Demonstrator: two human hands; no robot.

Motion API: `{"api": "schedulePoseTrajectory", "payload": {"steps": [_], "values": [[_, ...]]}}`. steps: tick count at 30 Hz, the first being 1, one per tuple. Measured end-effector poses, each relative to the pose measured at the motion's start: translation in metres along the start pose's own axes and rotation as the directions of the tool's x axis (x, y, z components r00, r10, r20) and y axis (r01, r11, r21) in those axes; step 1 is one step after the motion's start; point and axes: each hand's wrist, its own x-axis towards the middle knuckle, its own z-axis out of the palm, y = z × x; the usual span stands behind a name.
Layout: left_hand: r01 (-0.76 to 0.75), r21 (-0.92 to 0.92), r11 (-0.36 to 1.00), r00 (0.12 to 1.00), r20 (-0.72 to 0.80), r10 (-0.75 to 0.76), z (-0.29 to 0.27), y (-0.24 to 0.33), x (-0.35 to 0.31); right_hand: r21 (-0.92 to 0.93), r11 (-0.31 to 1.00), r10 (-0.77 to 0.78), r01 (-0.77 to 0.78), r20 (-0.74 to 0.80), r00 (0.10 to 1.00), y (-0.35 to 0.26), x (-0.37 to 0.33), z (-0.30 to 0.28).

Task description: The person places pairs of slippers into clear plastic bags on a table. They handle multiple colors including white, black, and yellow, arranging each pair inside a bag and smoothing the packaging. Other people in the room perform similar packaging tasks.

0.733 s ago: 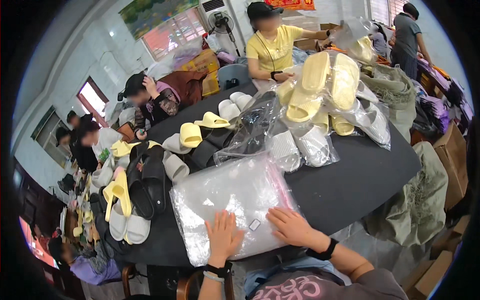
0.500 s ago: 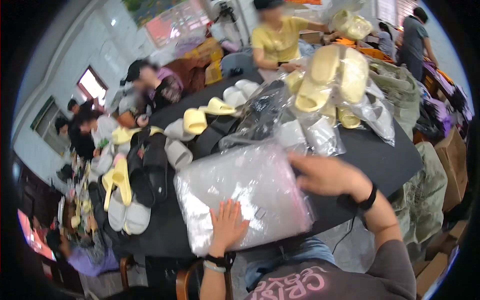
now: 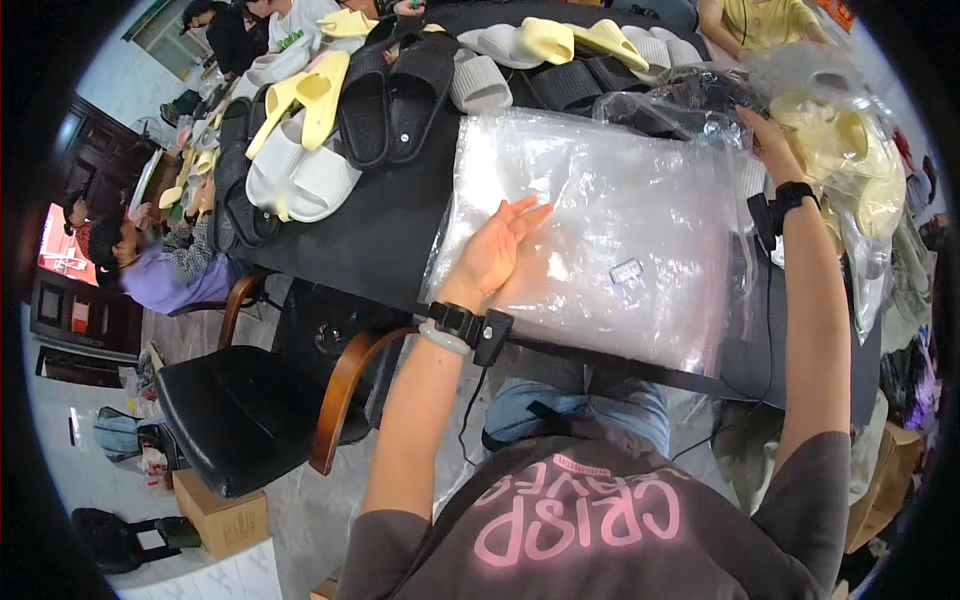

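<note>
Plastic bags (image 3: 610, 225), clear, lie stacked flat at the near edge of the black table (image 3: 385, 215). Left hand (image 3: 497, 252) lies open, palm down, on the stack's left side. Right hand (image 3: 770, 140) is at the far right corner, fingers apparently pinching a bag edge; can't tell for sure. Best to keep the left palm pressing so only the top sheet lifts. Slippers (image 3: 330, 110) crowd the table's far left.

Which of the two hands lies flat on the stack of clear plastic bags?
The left hand: it rests open on the stack of clear plastic bags. The right hand reaches past the stack's far edge, to bagged slippers.
</note>
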Motion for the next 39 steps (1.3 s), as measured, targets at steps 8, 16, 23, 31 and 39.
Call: {"api": "schedulePoseTrajectory", "payload": {"steps": [8,16,23,31,39], "values": [[-0.013,-0.067,0.998,1.0,-0.007,0.013,0.0,0.0,0.002,0.331,0.939,0.055,-0.093,0.121,0.991,0.003,0.015,-0.014],[-0.041,0.35,0.936,0.995,0.099,0.006,0.006,-0.012,0.016,0.491,0.795,-0.513,0.357,0.23,0.827,-0.031,-0.023,-0.006],[-0.157,0.892,-0.424,0.968,0.223,0.112,0.051,-0.036,-0.012,0.896,0.414,-0.597,0.163,0.132,0.791,-0.147,-0.105,0.022],[-0.214,0.807,-0.55,0.928,0.344,0.143,0.043,-0.052,-0.012,0.935,0.281,-0.599,-0.217,0.348,0.721,-0.094,-0.241,0.042],[-0.23,0.769,0.596,0.972,0.214,0.1,0.054,-0.035,-0.039,0.621,0.691,0.191,-0.37,0.336,0.922,0.046,-0.321,0.091]]}}
